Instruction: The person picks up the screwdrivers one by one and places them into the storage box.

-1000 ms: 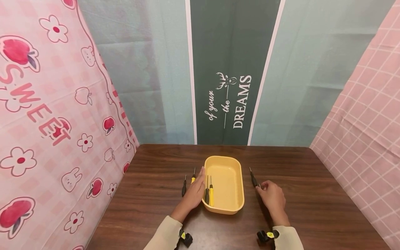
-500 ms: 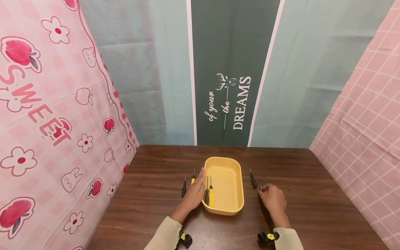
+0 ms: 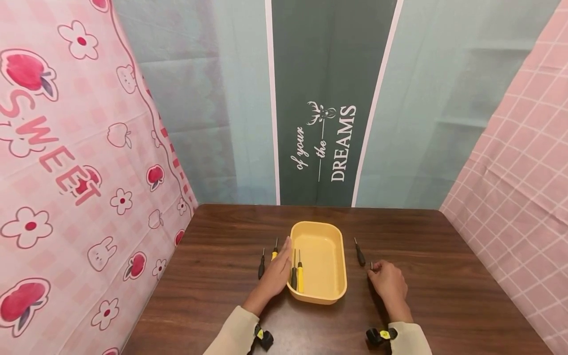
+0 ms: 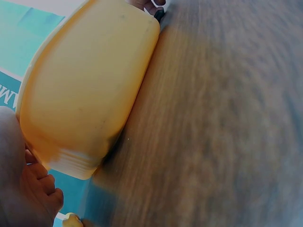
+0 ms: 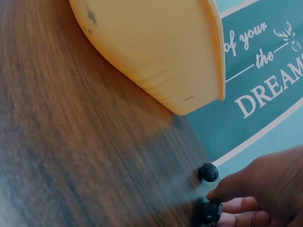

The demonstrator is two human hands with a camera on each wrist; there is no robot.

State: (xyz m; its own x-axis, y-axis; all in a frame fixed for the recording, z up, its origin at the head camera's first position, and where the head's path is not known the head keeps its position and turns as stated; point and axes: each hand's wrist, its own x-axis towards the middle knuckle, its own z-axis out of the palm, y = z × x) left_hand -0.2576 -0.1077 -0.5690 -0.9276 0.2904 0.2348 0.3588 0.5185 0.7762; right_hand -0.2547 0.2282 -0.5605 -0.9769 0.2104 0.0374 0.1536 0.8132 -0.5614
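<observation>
In the head view, my left hand (image 3: 276, 273) rests along the left wall of a yellow plastic tray (image 3: 321, 298), its fingers extended. Inside the tray lie a black-handled screwdriver (image 3: 294, 278) and a yellow-handled screwdriver (image 3: 300, 280), side by side. My right hand (image 3: 388, 282) is on the table right of the tray. In the right wrist view, its thumb and fingers pinch a black-handled screwdriver (image 5: 211, 211), mostly hidden by the hand in the head view. Another black-handled screwdriver (image 3: 360, 256) lies just beyond those fingers, apart from them.
Left of my left hand, a black-handled screwdriver (image 3: 261, 267) and a yellow-handled screwdriver (image 3: 274, 254), partly hidden by the hand, lie on the brown wooden table (image 3: 213, 276). Fabric backdrops (image 3: 230, 123) stand behind and beside the table.
My right hand has shifted slightly right, away from the black-handled screwdriver lying beyond its fingertips. The left hand and the tray have stayed in place.
</observation>
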